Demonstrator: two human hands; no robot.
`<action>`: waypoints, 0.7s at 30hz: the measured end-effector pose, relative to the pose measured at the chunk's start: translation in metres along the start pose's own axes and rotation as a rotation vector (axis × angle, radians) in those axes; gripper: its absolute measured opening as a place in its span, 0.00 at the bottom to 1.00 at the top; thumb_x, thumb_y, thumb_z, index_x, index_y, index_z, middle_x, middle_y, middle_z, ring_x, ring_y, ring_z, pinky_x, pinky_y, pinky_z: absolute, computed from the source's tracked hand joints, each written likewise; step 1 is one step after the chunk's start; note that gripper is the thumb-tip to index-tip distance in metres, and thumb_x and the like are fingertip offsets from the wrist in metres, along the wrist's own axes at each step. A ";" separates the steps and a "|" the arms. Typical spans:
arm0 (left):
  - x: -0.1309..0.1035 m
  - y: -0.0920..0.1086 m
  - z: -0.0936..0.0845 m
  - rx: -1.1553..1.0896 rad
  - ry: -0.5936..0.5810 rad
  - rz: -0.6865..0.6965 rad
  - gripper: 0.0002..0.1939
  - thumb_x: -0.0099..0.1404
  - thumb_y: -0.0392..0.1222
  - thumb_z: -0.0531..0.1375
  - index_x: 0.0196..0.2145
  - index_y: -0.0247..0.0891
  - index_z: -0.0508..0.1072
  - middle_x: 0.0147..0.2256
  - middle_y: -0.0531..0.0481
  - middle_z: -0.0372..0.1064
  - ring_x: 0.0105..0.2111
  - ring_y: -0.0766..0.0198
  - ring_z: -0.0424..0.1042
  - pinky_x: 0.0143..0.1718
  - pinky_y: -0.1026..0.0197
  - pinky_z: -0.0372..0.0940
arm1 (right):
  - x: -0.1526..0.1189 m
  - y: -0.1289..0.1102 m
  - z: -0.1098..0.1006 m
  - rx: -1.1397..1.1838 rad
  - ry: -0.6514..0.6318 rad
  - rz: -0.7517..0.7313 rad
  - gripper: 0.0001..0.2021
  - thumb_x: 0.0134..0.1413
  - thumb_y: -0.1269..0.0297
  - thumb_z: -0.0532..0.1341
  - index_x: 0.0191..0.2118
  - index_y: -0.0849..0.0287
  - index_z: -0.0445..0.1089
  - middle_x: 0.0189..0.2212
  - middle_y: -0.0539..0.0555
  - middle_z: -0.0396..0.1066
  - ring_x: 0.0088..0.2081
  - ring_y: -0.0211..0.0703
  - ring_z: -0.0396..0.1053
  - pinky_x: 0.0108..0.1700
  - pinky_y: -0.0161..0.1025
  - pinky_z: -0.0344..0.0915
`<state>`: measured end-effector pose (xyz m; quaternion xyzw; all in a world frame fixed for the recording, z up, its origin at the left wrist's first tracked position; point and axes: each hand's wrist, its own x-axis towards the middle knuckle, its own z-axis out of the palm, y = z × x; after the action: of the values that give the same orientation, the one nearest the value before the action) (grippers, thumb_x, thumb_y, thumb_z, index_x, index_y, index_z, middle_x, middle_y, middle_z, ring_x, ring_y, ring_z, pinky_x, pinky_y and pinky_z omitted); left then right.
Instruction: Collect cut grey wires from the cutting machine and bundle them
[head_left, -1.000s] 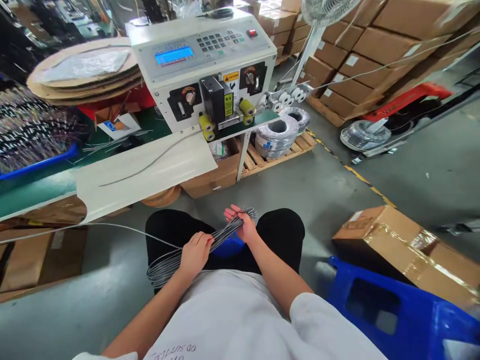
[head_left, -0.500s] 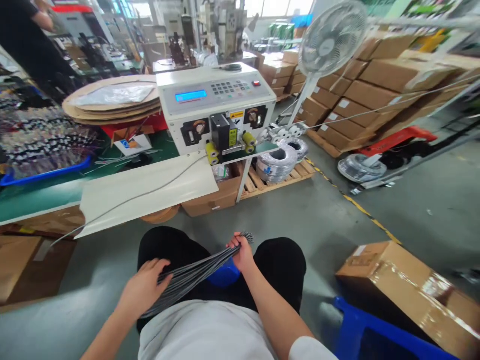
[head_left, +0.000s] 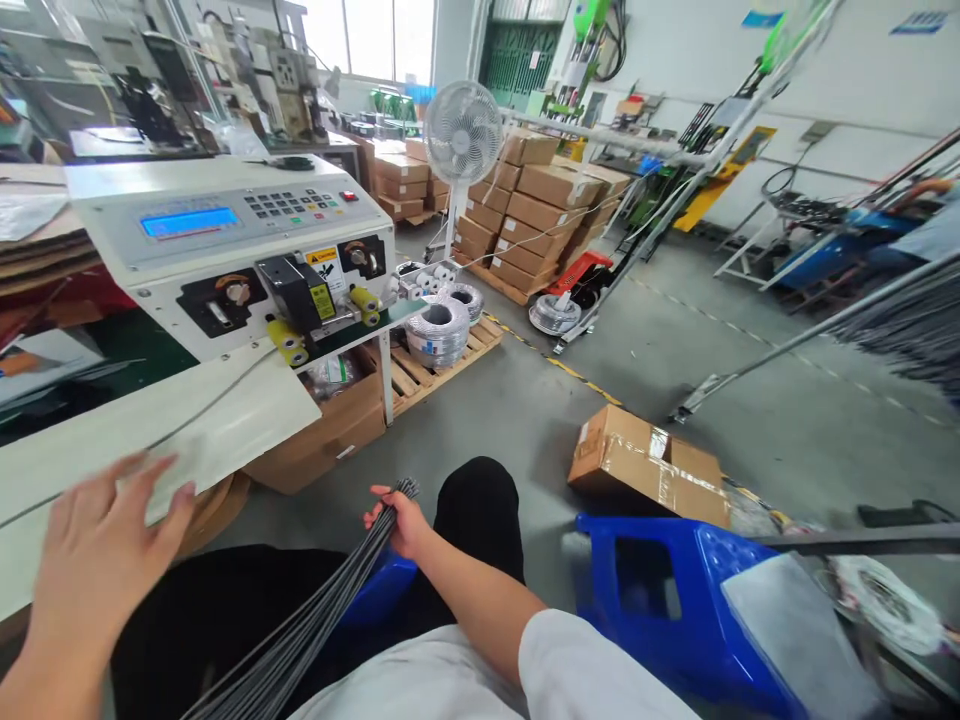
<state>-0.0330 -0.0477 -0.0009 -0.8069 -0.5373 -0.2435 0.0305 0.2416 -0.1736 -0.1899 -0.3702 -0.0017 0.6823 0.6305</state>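
A bundle of grey cables (head_left: 319,610) slants across my lap, its tips gathered at the upper end. Close to those tips, my right hand (head_left: 405,520) is wrapped round the bundle. My left hand (head_left: 112,540) is off the cables, raised at the left with its fingers spread and holding nothing. Behind that hand lies a cream sheet (head_left: 247,420) sloping down from the white wire-processing machine (head_left: 232,215). A single grey cable (head_left: 202,405) runs from the machine's yellow rollers down over this sheet.
To my right stand a blue plastic stool (head_left: 645,570) and a taped cardboard box (head_left: 652,460). Wire coils (head_left: 439,335) sit on a wooden pallet beyond the machine. Farther back are a fan (head_left: 463,135) and stacked cartons (head_left: 555,190). More grey cables (head_left: 907,330) hang at far right.
My view has swung to the right. My left hand has let go of the cables and lifted away leftward. My right hand still grips the bundle, which now hangs more steeply.
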 end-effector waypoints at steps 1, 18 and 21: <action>0.015 0.001 0.002 0.025 0.037 0.008 0.31 0.68 0.56 0.47 0.65 0.43 0.55 0.65 0.42 0.53 0.65 0.46 0.52 0.66 0.43 0.48 | -0.001 -0.001 0.000 -0.004 0.002 -0.005 0.17 0.46 0.63 0.61 0.44 0.62 0.72 0.20 0.47 0.68 0.27 0.44 0.72 0.37 0.43 0.68; -0.037 -0.058 -0.008 0.126 -0.080 -0.009 0.19 0.70 0.52 0.51 0.51 0.42 0.73 0.44 0.44 0.70 0.46 0.53 0.68 0.51 0.51 0.62 | -0.004 -0.008 0.006 -0.044 0.007 -0.023 0.17 0.45 0.63 0.67 0.43 0.60 0.76 0.23 0.47 0.69 0.23 0.35 0.65 0.33 0.39 0.68; -0.058 -0.054 -0.022 0.131 0.086 0.036 0.12 0.69 0.45 0.55 0.43 0.41 0.76 0.37 0.46 0.73 0.39 0.56 0.70 0.46 0.54 0.63 | -0.002 -0.008 0.007 -0.068 0.026 -0.003 0.17 0.44 0.64 0.67 0.43 0.62 0.76 0.26 0.52 0.74 0.28 0.41 0.72 0.34 0.40 0.70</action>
<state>-0.1063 -0.0813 -0.0179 -0.8015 -0.5356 -0.2419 0.1108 0.2451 -0.1702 -0.1799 -0.4003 -0.0171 0.6759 0.6186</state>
